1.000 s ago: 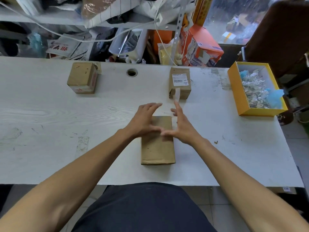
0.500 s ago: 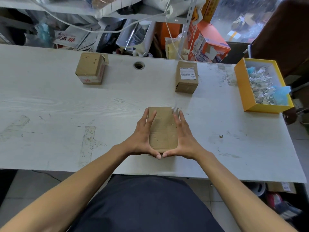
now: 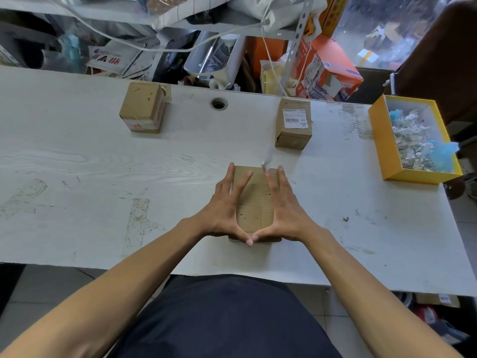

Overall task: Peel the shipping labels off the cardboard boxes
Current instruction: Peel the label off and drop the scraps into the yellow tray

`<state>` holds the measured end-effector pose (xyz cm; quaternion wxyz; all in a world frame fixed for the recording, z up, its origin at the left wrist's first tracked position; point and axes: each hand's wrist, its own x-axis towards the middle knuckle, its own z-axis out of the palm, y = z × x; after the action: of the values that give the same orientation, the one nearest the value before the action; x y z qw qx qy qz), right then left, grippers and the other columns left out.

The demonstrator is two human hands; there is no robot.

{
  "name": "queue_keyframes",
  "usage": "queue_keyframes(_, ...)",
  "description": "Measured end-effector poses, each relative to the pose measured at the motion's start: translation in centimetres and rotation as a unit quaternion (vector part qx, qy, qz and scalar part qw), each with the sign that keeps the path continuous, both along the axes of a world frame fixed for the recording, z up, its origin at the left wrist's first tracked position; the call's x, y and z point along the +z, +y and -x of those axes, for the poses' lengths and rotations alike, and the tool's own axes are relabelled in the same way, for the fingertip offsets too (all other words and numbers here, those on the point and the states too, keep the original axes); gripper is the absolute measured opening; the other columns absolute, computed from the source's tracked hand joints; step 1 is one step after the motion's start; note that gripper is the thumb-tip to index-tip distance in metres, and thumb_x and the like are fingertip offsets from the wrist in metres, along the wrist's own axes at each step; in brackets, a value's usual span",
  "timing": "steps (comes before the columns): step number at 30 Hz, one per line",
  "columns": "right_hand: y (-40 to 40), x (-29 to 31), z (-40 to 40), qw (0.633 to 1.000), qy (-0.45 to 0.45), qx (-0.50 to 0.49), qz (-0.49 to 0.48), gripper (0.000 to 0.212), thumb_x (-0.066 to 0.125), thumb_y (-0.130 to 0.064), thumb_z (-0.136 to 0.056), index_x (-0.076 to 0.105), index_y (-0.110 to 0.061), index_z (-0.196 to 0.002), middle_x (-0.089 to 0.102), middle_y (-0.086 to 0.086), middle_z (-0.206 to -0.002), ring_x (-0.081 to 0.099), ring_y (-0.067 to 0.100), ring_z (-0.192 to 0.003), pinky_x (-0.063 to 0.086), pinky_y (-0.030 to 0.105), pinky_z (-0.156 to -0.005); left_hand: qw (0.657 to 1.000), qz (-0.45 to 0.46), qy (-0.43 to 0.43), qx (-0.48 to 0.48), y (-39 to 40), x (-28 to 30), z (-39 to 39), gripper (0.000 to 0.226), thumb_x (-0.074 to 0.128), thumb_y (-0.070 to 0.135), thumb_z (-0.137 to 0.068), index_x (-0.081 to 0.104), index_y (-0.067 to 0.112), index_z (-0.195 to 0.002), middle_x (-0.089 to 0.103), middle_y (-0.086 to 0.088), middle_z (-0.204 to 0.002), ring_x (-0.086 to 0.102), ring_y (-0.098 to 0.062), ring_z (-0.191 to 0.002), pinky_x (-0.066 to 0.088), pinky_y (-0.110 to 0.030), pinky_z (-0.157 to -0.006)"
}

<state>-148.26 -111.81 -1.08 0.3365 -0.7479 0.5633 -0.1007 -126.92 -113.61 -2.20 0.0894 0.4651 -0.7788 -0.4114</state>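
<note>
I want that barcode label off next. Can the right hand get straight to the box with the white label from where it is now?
Probably yes. The right hand lies flat on the near box, and only bare table lies between it and the labelled box beyond, label facing up.

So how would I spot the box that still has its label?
Start at the yellow tray on the white table's right edge. Just left of it stands a small brown cardboard box. Only it carries a white barcode label on top.
</note>
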Motion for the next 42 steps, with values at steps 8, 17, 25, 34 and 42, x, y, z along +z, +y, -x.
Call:
queue_keyframes(8, -0.7, -0.6, 0.0, 0.998, -0.015, -0.045, 0.032, 0.149, 0.080, -0.077, -0.040, -0.007, -0.035, -0.153, -0.009, 0.000, -0.159, 0.002, 0.020, -0.149, 0.032, 0.049, -0.115, 0.999, 0.030, 0.024, 0.024, -1.8, -0.4, -0.3, 0.149, 0.091, 0.067, -0.033, 0.003, 0.050, -0.151, -0.007, 0.012, -0.156, 0.011, -0.028, -0.144, 0.029, -0.056, -0.114)
queue_keyframes(17, -4.2, -1.1, 0.7, 0.987, -0.057, -0.128, 0.076, 0.112, 0.083, -0.063, -0.056, 0.024, -0.027, -0.145, 0.034, -0.005, -0.124, 0.039, 0.013, -0.116, 0.042, 0.031, -0.096, 0.991, 0.067, 0.031, 0.113, -5.4, -0.7, 0.4, 0.099, 0.091, 0.057, -0.050, 0.048, 0.021, -0.132, 0.037, 0.005, -0.123, 0.031, -0.014, -0.116, 0.040, -0.032, -0.101)
queue_keyframes(25, -8.4, -1.6, 0.8, 0.982, -0.062, -0.171, 0.058, 0.070, 0.075, -0.047, -0.078, 0.044, -0.017, -0.133, 0.052, -0.003, -0.085, 0.051, 0.013, -0.076, 0.044, 0.029, -0.069, 0.980, 0.070, 0.068, 0.172, -9.3, -1.1, 1.7, 0.041, 0.086, 0.050, -0.067, 0.058, 0.021, -0.071, 0.057, 0.011, -0.076, 0.047, -0.012, -0.086, 0.034, -0.019, -0.064)
queue_keyframes(34, -10.5, -1.3, 0.6, 0.979, 0.003, -0.180, 0.095, 0.051, 0.064, -0.046, -0.089, 0.050, -0.017, -0.129, 0.063, -0.002, -0.072, 0.060, 0.017, -0.072, 0.042, 0.032, -0.073, 0.976, 0.001, 0.058, 0.209, -11.8, -0.6, 2.5, 0.052, 0.082, 0.044, -0.075, 0.048, 0.015, -0.049, 0.044, 0.005, -0.047, 0.038, -0.008, -0.048, 0.031, -0.028, -0.053)
queue_keyframes(42, -9.2, 0.5, 0.3, 0.981, 0.024, -0.186, 0.050, 0.056, 0.062, -0.045, -0.091, 0.044, -0.018, -0.136, 0.061, -0.009, -0.077, 0.059, 0.016, -0.081, 0.044, 0.033, -0.079, 0.975, 0.083, -0.080, 0.188, -10.3, 0.0, 1.7, 0.039, 0.049, 0.026, -0.102, 0.072, 0.004, -0.079, 0.068, -0.008, -0.081, 0.062, -0.025, -0.079, 0.047, -0.037, -0.068)
